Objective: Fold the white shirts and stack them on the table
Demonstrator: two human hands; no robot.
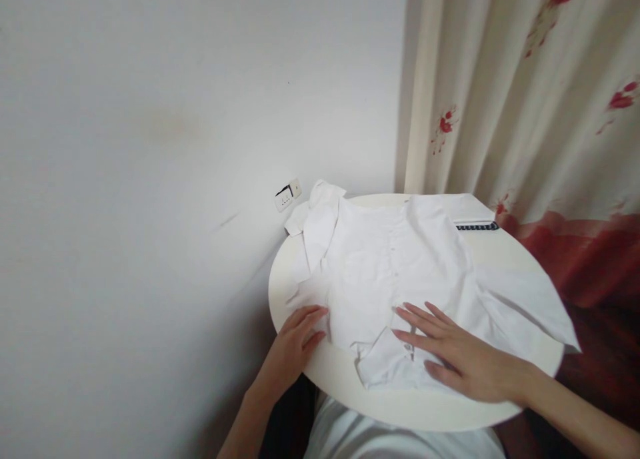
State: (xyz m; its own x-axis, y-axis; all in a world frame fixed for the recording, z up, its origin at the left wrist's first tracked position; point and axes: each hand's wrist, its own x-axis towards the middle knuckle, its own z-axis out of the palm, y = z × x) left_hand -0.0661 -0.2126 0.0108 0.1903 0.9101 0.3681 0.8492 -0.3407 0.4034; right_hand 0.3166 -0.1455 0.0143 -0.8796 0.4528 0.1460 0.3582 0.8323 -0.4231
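A white button-up shirt (390, 265) lies spread across a small round white table (400, 409), collar toward the wall on the left and one sleeve hanging off the right rim. My left hand (297, 342) rests at the shirt's near left edge, fingers lightly curled on the fabric. My right hand (453, 355) lies flat on the shirt's lower front, fingers stretched out and pointing left, beside a folded cuff or hem (383, 362).
A white wall runs along the left with a socket plate (287, 195) just behind the table. A cream curtain with red flowers (525, 112) hangs at the right. A dark patterned strip (477, 226) lies at the table's far edge.
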